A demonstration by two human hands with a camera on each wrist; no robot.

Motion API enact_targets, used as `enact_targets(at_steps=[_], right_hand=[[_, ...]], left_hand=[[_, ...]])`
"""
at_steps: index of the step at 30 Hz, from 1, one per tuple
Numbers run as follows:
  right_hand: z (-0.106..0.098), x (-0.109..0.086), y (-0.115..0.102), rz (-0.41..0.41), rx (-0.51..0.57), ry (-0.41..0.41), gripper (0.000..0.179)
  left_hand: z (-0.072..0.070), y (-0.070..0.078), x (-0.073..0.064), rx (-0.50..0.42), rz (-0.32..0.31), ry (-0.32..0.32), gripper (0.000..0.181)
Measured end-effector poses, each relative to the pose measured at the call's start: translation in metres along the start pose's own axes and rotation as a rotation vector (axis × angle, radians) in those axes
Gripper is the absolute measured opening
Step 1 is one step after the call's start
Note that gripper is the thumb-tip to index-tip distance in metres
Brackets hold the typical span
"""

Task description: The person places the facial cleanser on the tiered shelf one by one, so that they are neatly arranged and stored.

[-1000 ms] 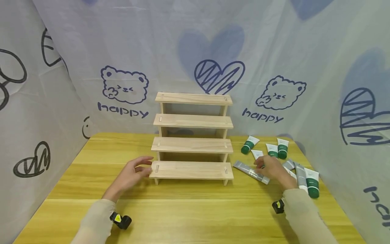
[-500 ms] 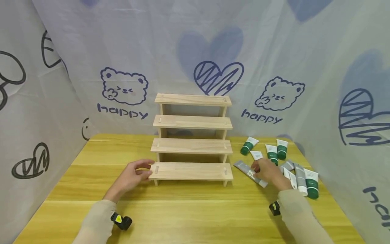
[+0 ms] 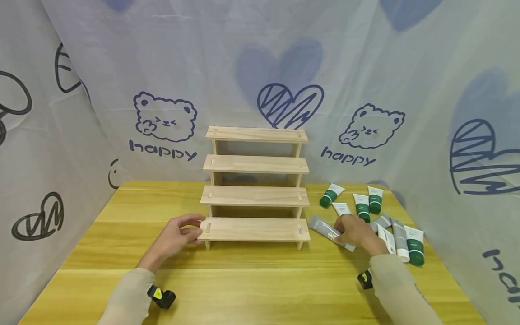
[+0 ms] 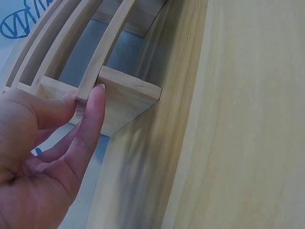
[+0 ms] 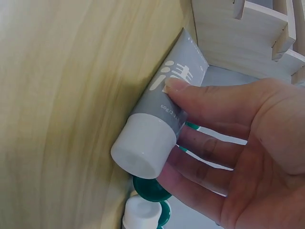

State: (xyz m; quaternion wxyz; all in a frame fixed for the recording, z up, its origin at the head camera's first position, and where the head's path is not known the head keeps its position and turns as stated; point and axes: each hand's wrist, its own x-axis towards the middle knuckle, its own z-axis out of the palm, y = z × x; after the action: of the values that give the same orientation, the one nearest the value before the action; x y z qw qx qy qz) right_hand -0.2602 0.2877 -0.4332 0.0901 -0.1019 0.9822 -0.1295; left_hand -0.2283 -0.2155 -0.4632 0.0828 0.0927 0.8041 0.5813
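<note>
My right fingers (image 5: 209,147) pinch a grey tube (image 5: 156,102) at four o'clock, best squeezed lightly; at eight, my left fingers (image 4: 89,126) pinch the bottom shelf (image 3: 255,229) of the wooden rack (image 3: 256,163).

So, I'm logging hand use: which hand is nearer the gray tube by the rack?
Right: the right hand pinches the gray tube; the left hand is across the wooden rack, gripping its left end.
</note>
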Motion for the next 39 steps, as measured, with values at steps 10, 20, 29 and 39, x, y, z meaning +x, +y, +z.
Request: enact_targets(at_steps=[10,20,29,39], right_hand=[[-0.008,-0.006,0.002,-0.025,0.078,0.066,0.024],[-0.04,-0.003,0.007,0.016,0.172,0.135,0.035],[-0.074,-0.004,-0.005,0.051,0.333,0.175,0.039],[-0.108,0.0,-0.03,0.089,0.391,0.168,0.043]], left_hand=[[0.0,-0.001,0.001,0.002,0.002,0.003,0.047],[-0.001,-0.001,0.0,-0.007,-0.002,0.003,0.046],[-0.001,0.0,0.002,0.003,0.0,0.001,0.047],[-0.001,-0.001,0.001,0.0,-0.014,0.003,0.047]])
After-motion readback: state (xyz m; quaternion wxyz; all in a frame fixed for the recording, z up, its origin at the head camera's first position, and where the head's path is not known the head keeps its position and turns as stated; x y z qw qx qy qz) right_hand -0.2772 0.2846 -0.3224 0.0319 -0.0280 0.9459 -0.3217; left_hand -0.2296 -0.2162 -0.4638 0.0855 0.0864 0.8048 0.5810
